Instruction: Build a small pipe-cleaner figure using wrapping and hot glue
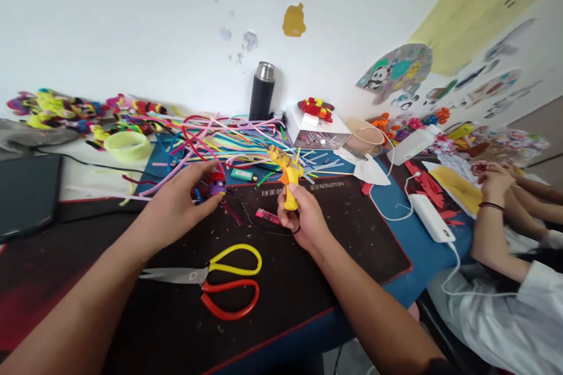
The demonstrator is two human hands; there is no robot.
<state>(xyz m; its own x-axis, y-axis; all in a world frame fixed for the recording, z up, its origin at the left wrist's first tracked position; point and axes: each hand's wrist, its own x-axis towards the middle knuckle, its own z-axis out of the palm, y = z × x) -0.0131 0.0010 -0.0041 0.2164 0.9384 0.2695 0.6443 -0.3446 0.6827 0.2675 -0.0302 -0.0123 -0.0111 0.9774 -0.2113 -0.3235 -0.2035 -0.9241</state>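
My right hand (305,217) grips a yellow hot glue gun (291,179) by its handle, its stained nozzle end tilted up over the middle of the desk. To the left, my left hand (182,205) is closed around a small red and purple pipe-cleaner figure (217,186), partly hidden by the fingers. Scissors (206,278) with one yellow and one red handle lie on the dark mat (308,281) below the hands. A pink utility-knife-like piece (267,216) rests between the hands, beside the glue gun's black cord.
Loose colourful pipe cleaners (237,140) spread behind the hands. A black thermos (262,94) and a white box (316,126) stand by the wall. Left are a green bowl (127,146) and a dark tablet-like slab (29,196). A white power bank (431,218) lies right, near another person's arm (497,217).
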